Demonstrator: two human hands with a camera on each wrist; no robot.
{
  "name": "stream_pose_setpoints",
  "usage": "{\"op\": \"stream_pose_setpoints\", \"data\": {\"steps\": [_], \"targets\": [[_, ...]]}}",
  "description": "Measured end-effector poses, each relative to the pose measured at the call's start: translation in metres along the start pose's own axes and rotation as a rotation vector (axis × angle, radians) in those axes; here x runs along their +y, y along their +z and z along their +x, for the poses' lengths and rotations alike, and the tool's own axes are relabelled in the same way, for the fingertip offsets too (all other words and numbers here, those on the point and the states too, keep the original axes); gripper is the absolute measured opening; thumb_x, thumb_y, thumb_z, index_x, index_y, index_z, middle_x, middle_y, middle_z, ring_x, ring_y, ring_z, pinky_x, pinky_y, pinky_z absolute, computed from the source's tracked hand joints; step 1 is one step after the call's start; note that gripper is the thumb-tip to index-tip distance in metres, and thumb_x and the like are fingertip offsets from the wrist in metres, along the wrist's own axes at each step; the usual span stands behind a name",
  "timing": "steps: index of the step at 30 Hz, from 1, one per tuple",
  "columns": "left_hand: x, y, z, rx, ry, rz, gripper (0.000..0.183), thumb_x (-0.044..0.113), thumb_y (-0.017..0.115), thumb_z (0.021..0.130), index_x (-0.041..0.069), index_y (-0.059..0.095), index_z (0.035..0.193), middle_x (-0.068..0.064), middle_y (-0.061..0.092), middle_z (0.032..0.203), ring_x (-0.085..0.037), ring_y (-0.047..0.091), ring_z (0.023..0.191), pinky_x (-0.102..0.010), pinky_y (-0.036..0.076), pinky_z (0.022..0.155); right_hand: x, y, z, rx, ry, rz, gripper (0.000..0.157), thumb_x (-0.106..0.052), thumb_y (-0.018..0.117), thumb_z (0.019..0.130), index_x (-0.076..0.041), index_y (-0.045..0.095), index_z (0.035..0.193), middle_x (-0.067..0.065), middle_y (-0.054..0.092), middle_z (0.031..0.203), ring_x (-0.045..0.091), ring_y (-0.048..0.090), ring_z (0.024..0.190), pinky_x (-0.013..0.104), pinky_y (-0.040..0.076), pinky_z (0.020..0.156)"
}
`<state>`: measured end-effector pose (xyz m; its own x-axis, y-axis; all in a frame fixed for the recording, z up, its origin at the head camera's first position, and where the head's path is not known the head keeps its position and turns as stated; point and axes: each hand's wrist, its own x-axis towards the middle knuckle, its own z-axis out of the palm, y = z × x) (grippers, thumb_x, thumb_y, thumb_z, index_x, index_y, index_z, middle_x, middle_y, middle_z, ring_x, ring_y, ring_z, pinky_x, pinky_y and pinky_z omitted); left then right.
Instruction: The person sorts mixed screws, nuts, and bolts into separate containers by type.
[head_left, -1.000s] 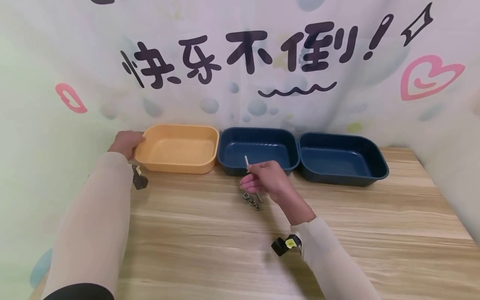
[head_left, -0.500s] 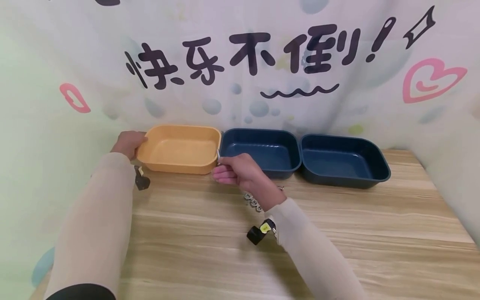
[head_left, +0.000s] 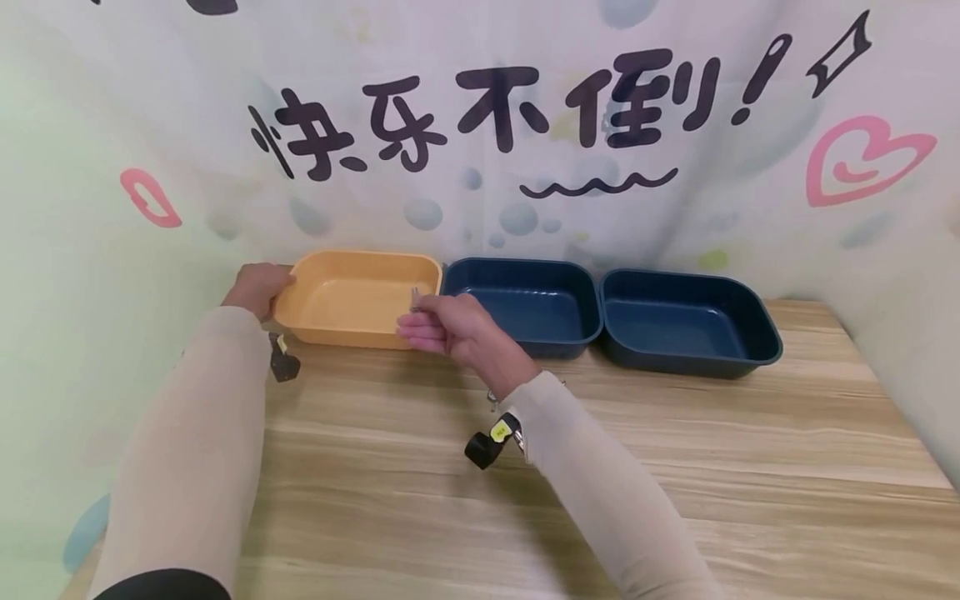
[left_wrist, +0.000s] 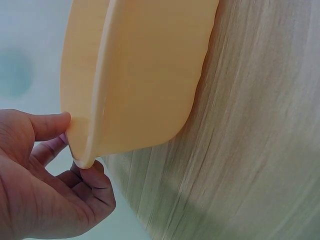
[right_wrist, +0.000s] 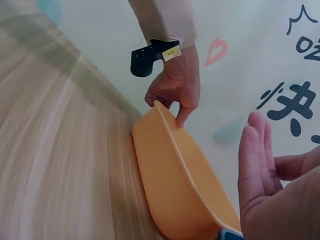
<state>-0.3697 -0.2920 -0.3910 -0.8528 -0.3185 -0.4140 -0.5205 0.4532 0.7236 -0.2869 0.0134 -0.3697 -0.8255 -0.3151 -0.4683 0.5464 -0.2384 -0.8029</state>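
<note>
A yellow plastic bin (head_left: 337,337) stands at the left of a row of bins. My left hand (head_left: 257,287) grips its left end; in the left wrist view the thumb lies over the rim (left_wrist: 102,75) and the fingers curl beneath. Over the bin's right front part, my right hand (head_left: 459,327) pinches a small metal bolt (head_left: 415,297) between thumb and forefinger. The other fingers (right_wrist: 252,160) stretch out straight in the right wrist view, where the bolt does not show. Below my right wrist a metal nut (head_left: 492,398) partly shows; my forearm hides what lies beside it.
Two dark blue bins (head_left: 558,348) (head_left: 690,365) continue the row to the right, close against each other. Behind them hangs a printed cloth (head_left: 360,200). The wooden table (head_left: 390,500) extends towards me and to the right.
My right hand has moved left with the bolt, from in front of the middle blue bin to over the yellow bin. My forearm now covers most of the nuts. The left hand keeps its grip.
</note>
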Motion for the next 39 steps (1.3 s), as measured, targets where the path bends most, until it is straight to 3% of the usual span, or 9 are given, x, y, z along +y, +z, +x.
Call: {"op": "stream_pose_setpoints", "data": {"steps": [7,27,31,39], "targets": [[0.000,0.000,0.000,-0.001,0.013,0.011,0.033,0.021,0.048,0.098,-0.003,0.050,0.120,0.002,0.050,0.064,-0.007,0.048,0.052,-0.023,0.043,0.049,-0.003,0.003,0.000,0.021,-0.054,0.013,0.023,-0.024,0.059,0.097,-0.013,0.063,0.117,0.016,0.073,0.096,0.025,0.073,0.084,0.034,0.058,0.072],[-0.002,-0.002,0.000,0.004,0.007,-0.006,0.034,0.022,0.048,0.098,-0.003,0.050,0.121,0.002,0.049,0.064,-0.008,0.047,0.051,-0.023,0.042,0.048,-0.003,0.001,-0.004,0.025,-0.015,-0.049,0.021,-0.023,0.058,0.098,-0.013,0.065,0.115,0.016,0.073,0.097,0.025,0.074,0.082,0.034,0.058,0.071],[-0.004,-0.003,0.000,0.005,0.006,-0.006,0.029,0.021,0.047,0.098,-0.002,0.050,0.115,0.003,0.048,0.062,-0.008,0.046,0.050,-0.023,0.041,0.047,-0.001,-0.003,-0.006,0.040,-0.007,-0.075,0.018,-0.024,0.061,0.096,-0.014,0.067,0.111,0.015,0.074,0.096,0.026,0.073,0.084,0.035,0.058,0.072],[-0.006,-0.001,0.003,-0.003,0.017,-0.013,0.034,0.021,0.048,0.098,-0.004,0.050,0.122,0.001,0.050,0.066,-0.008,0.048,0.052,-0.023,0.043,0.049,0.001,-0.018,-0.014,0.026,-0.008,-0.113,0.025,-0.027,0.064,0.094,-0.010,0.066,0.112,0.016,0.073,0.098,0.024,0.074,0.081,0.034,0.058,0.073]]}}
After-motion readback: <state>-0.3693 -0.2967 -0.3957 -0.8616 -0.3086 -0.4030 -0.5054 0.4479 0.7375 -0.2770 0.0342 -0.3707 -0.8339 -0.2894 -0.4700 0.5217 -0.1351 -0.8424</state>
